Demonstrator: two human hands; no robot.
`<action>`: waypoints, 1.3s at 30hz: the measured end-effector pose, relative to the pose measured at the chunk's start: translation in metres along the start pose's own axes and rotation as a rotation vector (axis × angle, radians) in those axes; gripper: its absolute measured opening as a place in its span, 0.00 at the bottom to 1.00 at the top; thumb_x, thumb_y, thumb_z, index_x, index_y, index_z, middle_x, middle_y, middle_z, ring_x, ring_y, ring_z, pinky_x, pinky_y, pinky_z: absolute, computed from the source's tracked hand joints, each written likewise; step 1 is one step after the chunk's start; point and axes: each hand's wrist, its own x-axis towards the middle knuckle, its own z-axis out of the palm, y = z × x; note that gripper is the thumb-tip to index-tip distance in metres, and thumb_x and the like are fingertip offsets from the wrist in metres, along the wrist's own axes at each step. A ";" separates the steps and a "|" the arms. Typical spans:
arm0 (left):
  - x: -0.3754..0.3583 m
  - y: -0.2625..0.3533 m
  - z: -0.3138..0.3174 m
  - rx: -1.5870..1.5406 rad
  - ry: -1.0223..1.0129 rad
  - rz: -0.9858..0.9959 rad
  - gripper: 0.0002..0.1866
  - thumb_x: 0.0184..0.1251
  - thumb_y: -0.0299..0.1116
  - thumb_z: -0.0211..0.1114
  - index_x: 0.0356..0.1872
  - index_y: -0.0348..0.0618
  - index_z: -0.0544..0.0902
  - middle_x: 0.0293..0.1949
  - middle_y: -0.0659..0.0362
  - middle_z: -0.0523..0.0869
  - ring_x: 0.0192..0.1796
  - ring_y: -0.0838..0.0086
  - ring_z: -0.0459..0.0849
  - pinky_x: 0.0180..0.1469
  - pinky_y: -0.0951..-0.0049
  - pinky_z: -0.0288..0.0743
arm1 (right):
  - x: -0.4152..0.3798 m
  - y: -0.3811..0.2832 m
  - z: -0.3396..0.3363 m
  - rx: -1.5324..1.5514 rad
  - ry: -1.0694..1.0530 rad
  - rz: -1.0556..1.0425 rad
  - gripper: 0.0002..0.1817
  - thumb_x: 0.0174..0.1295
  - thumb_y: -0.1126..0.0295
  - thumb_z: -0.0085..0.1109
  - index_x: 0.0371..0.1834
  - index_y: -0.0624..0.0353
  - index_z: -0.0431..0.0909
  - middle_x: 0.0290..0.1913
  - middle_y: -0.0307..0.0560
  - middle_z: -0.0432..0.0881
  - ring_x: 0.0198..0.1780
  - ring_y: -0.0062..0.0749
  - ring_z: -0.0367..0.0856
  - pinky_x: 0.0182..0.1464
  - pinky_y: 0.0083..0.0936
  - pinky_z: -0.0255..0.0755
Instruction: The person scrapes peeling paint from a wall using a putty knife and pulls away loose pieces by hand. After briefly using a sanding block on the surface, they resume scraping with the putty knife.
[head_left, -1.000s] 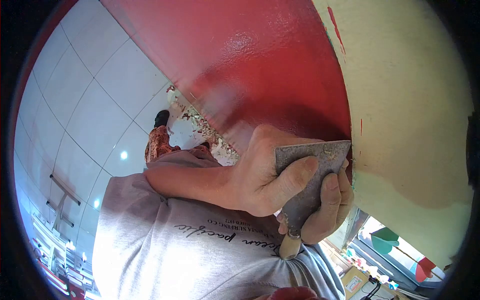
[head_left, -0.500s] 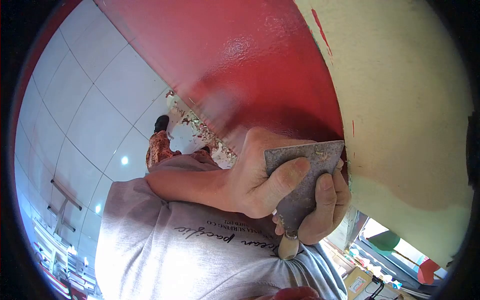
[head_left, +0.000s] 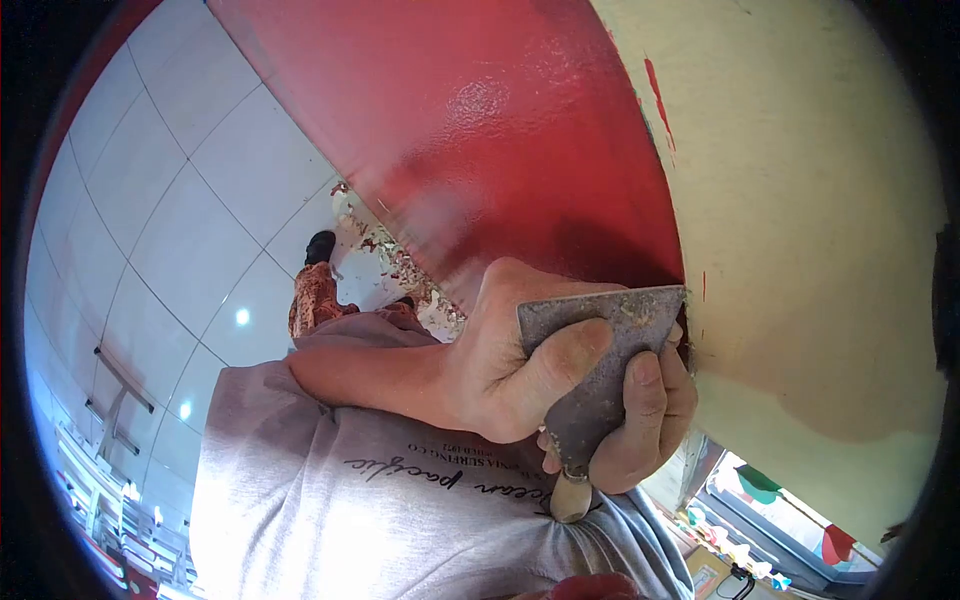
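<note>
Both my hands pinch a scraper [head_left: 586, 402] with a wide, worn grey blade, held in front of my chest. My left hand [head_left: 505, 360] has its thumb lying across the blade face and its fingers behind. My right hand [head_left: 648, 420] clasps the blade's other side, thumb up along it. The scraper's pale handle [head_left: 572, 498] points down toward my shirt, outside both hands. The blade's broad edge is uppermost, its right corner right at the border between the glossy red surface [head_left: 520, 150] and the cream wall [head_left: 800, 250].
Peeled flakes [head_left: 400, 268] litter the white tiled floor [head_left: 215, 210] along the red surface's base, near my shoe [head_left: 320, 247]. Red streaks [head_left: 657, 100] mark the cream wall. A metal ladder-like frame [head_left: 120, 400] stands at lower left; a window [head_left: 780, 505] shows at lower right.
The view has shifted a little, and my hands with the scraper appear slightly further left and lower. Both hands keep the same hold on the scraper.
</note>
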 end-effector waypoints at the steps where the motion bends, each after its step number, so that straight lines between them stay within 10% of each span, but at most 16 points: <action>1: 0.000 -0.001 0.001 0.000 -0.006 0.000 0.19 0.71 0.35 0.47 0.43 0.29 0.81 0.28 0.45 0.84 0.29 0.65 0.86 0.32 0.70 0.78 | 0.000 0.000 0.000 -0.003 -0.001 -0.004 0.25 0.69 0.50 0.44 0.41 0.67 0.72 0.16 0.52 0.78 0.12 0.32 0.76 0.12 0.26 0.72; 19: 0.006 0.008 -0.010 -0.070 -0.042 -0.134 0.18 0.67 0.32 0.47 0.43 0.29 0.81 0.29 0.44 0.84 0.29 0.62 0.85 0.34 0.69 0.78 | 0.006 -0.017 0.020 -0.108 0.167 0.131 0.25 0.67 0.50 0.47 0.32 0.66 0.75 0.16 0.52 0.78 0.14 0.33 0.78 0.14 0.27 0.73; 24: 0.007 -0.006 -0.007 0.103 0.042 0.239 0.18 0.66 0.31 0.48 0.44 0.27 0.81 0.30 0.44 0.85 0.31 0.64 0.86 0.35 0.70 0.78 | 0.006 -0.016 0.018 -0.074 0.128 0.107 0.25 0.66 0.50 0.49 0.33 0.66 0.76 0.17 0.52 0.79 0.15 0.34 0.79 0.15 0.28 0.75; 39: 0.017 0.001 -0.018 0.022 0.043 0.194 0.19 0.67 0.32 0.47 0.45 0.27 0.82 0.30 0.45 0.86 0.30 0.67 0.86 0.35 0.72 0.79 | 0.015 -0.013 0.025 -0.034 -0.010 -0.069 0.28 0.70 0.47 0.42 0.40 0.69 0.71 0.16 0.51 0.77 0.11 0.31 0.75 0.10 0.23 0.68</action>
